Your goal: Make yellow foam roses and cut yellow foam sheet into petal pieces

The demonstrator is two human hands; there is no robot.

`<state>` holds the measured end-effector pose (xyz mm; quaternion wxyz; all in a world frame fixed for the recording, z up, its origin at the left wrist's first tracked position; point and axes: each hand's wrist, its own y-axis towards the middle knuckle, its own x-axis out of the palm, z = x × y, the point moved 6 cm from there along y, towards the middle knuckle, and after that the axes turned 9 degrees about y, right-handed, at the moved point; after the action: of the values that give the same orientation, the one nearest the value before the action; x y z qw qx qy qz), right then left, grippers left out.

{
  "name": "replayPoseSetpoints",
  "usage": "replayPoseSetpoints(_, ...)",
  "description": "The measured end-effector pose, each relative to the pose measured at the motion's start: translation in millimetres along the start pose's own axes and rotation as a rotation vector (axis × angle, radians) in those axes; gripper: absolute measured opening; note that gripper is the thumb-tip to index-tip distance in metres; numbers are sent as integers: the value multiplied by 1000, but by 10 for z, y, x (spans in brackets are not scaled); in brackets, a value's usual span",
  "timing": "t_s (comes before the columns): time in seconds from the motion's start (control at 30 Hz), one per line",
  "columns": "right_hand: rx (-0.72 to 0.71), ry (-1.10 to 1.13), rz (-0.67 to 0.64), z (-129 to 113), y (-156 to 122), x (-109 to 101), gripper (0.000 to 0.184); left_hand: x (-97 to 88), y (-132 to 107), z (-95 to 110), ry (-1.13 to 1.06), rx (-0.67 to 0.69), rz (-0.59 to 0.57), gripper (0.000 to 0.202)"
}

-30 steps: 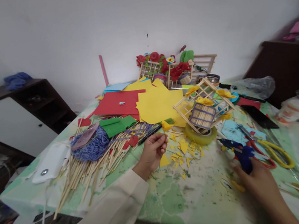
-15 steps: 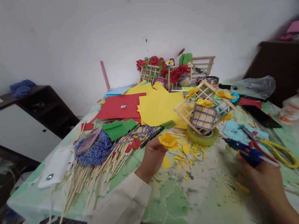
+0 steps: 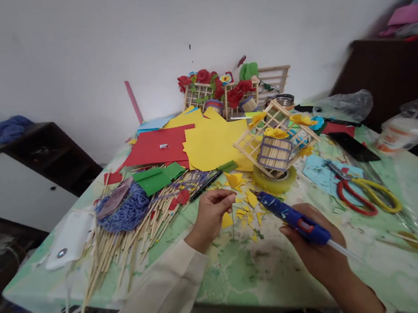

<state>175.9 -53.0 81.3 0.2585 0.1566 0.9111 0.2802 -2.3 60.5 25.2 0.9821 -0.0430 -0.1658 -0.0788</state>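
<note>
My left hand (image 3: pixel 213 214) is closed in a pinch over the table. Whatever sits between its thumb and forefinger is too small to make out; a thin dark line runs down below the fingertips. Just beyond them is a yellow paper flower (image 3: pixel 235 179), and I cannot tell whether the hand touches it. My right hand (image 3: pixel 320 245) is wrapped round a blue glue gun (image 3: pixel 293 217), a clear glue stick poking out of its back. The gun's nozzle points left toward my left fingertips, a short gap away. Yellow paper scraps (image 3: pixel 249 218) lie beneath, between both hands.
A small stick trellis (image 3: pixel 276 153) with yellow flowers leans on a tape roll (image 3: pixel 276 181). Scissors (image 3: pixel 359 193) lie to the right. Bamboo sticks (image 3: pixel 128 250), blue yarn (image 3: pixel 127 210) and a white power bank-like box (image 3: pixel 69 241) are at left. Yellow sheets (image 3: pixel 215 145) lie behind.
My right hand has brought the glue gun up and leftward from beside the scissors. The yellow flower no longer shows facing me in my left fingertips. The whole view has shifted slightly.
</note>
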Motion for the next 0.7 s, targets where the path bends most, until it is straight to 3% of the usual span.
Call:
replayPoseSetpoints(0.17, -68, 57, -47, -135, 31, 174, 14, -12, 2, -91, 65, -74, -4, 26)
replayPoseSetpoints(0.7, -117, -112, -55, -56, 54, 304, 19, -8, 3, -119, 81, -89, -36, 28)
